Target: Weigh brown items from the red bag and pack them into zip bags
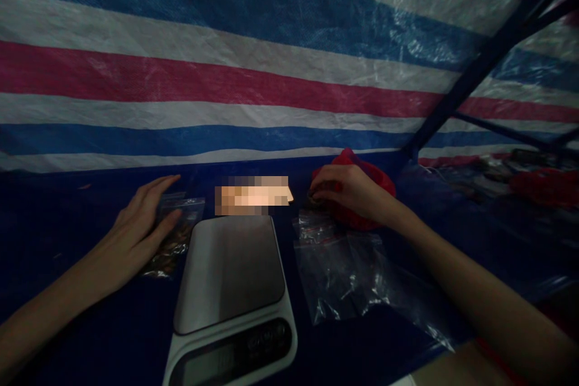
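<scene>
Square blur blocks mask a bright tan object (253,196) behind the white, steel-topped scale (233,274), its near end cropped (the dark display (212,365) too dim to read). The left hand (143,226) partly hides a clear zip bag of brown pieces (175,246); the right hand (350,190) partly covers a red bag (355,217).

V. dim overall; light src not visible. Brightest spot = warm peach-orange rectangular patch (253,196), pixelated, no detail. Soft glare on red-white-blue striped plastic sheet (226,78), esp. upper R; small sharp glints on clear plastic zip bags (339,277); dull sheen across silver metal plate (235,271) of white digital scale (226,332). Dark-blue tabletop (113,338) near-black in places, shadows hard to pick out. Shapeless red heap (545,187) far R blurred; R corners v. dark; wide-lens stretch toward edges; digits on grey LCD (208,366) illegible.
</scene>
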{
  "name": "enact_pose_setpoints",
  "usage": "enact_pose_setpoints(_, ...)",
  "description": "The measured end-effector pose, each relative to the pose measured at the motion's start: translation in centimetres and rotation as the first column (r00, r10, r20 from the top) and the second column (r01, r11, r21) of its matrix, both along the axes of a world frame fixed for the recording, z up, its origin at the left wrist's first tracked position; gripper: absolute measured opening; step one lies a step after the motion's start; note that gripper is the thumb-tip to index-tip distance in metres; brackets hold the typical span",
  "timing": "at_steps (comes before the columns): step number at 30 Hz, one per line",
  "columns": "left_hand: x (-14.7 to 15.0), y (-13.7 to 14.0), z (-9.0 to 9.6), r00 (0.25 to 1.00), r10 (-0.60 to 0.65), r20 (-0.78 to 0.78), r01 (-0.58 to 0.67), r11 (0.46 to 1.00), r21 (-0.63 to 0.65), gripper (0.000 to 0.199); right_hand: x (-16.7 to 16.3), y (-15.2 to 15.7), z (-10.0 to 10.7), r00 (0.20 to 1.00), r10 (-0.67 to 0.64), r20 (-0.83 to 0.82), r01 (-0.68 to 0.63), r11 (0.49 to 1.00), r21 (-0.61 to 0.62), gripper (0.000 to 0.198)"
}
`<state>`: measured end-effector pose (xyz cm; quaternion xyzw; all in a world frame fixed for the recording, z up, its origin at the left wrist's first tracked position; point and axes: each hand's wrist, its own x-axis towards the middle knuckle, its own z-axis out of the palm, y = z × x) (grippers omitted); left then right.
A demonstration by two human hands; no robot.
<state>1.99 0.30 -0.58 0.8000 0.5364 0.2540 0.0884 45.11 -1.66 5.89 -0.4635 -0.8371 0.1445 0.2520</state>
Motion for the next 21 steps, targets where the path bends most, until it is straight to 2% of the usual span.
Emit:
enact_pose_setpoints(6,-0.2,-0.1,0.1,1.0,-0.017,-0.01,0.016,0.999,-0.028,0.065,0.7,-0.6,1.2,0.996,-0.009,-0.093,0.01,1.0,0.01,0.021)
enact_pose_setpoints(11,-0.1,-0.2,0.4,1.0,0.002,-0.006,-0.002,0.999,-0.034,0.067,0.2,-1.1,0.9,0.986,0.077,-0.147,-0.091,0.992,-0.091,0.033)
enact_pose_setpoints(16,-0.2,0.1,0.1,1.0,0.015,0.007,-0.015,1.0,-0.011,0.064,0.0,-1.7,1.6,0.989,0.052,-0.138,-0.051,0.999,0.013,0.04)
enact_pose_setpoints(17,-0.2,0.1,0.0,1.0,0.021,0.009,-0.021,1.0,-0.009,0.063,0.1,-2.0,1.9,0.991,0.061,-0.12,-0.062,0.998,-0.002,0.038)
enact_pose_setpoints(19,-0.3,0.3,-0.2,1.0,0.021,0.007,-0.021,1.0,-0.003,0.063,0.2,-2.7,2.4,0.993,0.113,-0.043,-0.119,0.981,-0.151,0.033)
enact_pose_setpoints(21,-0.5,0.4,-0.3,1.0,0.011,0.002,-0.012,1.0,0.012,0.064,0.4,-3.3,2.7,0.983,0.174,0.055,-0.14,0.911,-0.387,0.026)
